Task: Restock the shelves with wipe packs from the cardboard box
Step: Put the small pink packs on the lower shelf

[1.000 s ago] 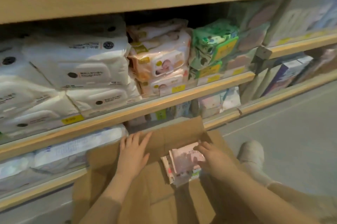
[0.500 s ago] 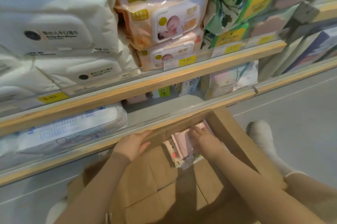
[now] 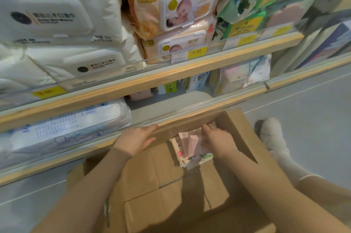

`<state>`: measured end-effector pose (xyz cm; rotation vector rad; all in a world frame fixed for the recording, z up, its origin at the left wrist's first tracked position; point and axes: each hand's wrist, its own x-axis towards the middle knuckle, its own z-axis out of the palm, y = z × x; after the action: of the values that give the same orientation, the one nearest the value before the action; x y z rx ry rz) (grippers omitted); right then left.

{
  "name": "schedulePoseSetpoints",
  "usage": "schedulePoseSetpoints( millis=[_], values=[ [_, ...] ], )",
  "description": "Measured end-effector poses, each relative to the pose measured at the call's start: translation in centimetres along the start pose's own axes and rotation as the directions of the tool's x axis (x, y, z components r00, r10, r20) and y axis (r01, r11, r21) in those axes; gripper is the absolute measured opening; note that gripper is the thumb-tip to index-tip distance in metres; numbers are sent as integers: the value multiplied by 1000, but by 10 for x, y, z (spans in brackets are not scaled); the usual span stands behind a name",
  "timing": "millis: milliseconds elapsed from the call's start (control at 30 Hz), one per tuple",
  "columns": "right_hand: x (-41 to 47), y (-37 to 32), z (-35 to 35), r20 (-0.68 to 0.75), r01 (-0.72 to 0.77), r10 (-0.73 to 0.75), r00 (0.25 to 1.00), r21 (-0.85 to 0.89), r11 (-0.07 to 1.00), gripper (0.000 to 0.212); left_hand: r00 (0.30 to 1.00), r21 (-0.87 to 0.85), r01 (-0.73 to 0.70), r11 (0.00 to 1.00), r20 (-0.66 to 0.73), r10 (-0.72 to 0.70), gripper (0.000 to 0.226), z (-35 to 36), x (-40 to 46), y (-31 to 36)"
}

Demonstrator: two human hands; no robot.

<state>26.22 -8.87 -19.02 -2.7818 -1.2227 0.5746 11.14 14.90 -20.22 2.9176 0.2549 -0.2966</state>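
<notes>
1. One cardboard box (image 3: pixel 171 175) stands open on the floor, its far wall against the lowest shelf edge (image 3: pixel 190 108).
2. Left hand (image 3: pixel 134 140) curls over the box's far flap, gripping it.
3. Right hand (image 3: pixel 218 139) reaches inside the box, fingers curled around the pink wipe packs (image 3: pixel 190 143) standing by the far wall.

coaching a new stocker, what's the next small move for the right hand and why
Probably close the fingers on the pink packs and lift them out. The right hand is already down in the box on them, the left hand holds the box's far flap, and the bottom shelf just behind has bare space.
</notes>
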Motion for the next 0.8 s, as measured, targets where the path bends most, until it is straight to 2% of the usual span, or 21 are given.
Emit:
schedulePoseSetpoints(
  millis=[100,167,267,333,400,567,700,800],
  values=[
    [-24,12,-30,-41,-31,35,999,89,996,29,988,61,-19,998,-151,28,58,-4,-6,10],
    [-41,24,-55,-97,-119,151,984,281,952,25,973,96,-11,995,-229,33,69,-9,-8,26],
    [-61,49,-81,-99,-211,325,940,579,787,28,932,68,-164,984,-315,177,66,-8,-5,70],
    [-71,66,-90,-59,-257,424,904,717,648,30,918,32,-273,961,-291,271,64,0,2,100],
    [-78,81,-92,-4,-313,511,859,786,533,32,930,-22,-303,953,-224,290,70,16,13,121],
    [-83,107,-82,131,-345,560,818,891,295,25,992,-96,-124,988,-2,124,78,60,49,145],
    [-80,115,-72,160,-344,537,828,902,262,22,998,14,8,1000,59,-9,88,80,68,156],
    [-79,117,-69,179,-347,515,838,903,252,23,997,-2,75,997,34,-75,88,78,75,162]
  ],
)
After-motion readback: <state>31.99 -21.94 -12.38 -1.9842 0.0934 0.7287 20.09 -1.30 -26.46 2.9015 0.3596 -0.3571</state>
